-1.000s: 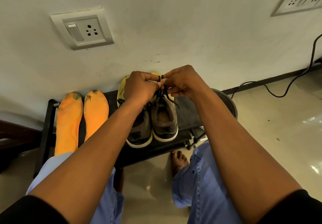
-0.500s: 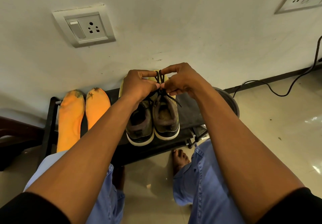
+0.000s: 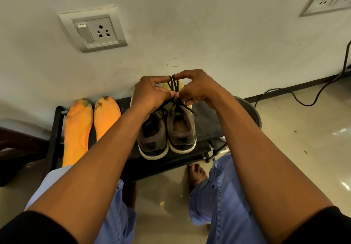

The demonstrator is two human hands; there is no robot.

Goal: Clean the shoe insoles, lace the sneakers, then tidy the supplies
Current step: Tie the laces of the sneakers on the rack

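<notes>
Head camera looks down at a low black rack (image 3: 57, 129) that stands against the wall, and it carries the things of the task. On its left part lie two orange insoles (image 3: 77, 129) side by side, with dark stains at the toe ends. On its middle part stand the two sneakers (image 3: 180, 129), touching each other, heels toward the person, and both are open at the top (their insides look dark, and I cannot tell if something is in them). Behind the right forearm a dark round basin (image 3: 250, 110) shows only its rim, so what it holds is hidden. The left hand (image 3: 150, 93) and the right hand (image 3: 199, 89) meet above the right sneaker, and each pinches the black lace (image 3: 173, 84) between thumb and forefinger; two short loops stand up between the fingertips. The other fingers are curled under. Compared with half a second ago, the hands are at almost the same place, but the lace loops now stand more upright and closer together. A black cable (image 3: 303, 101) lies on the floor at the right.
</notes>
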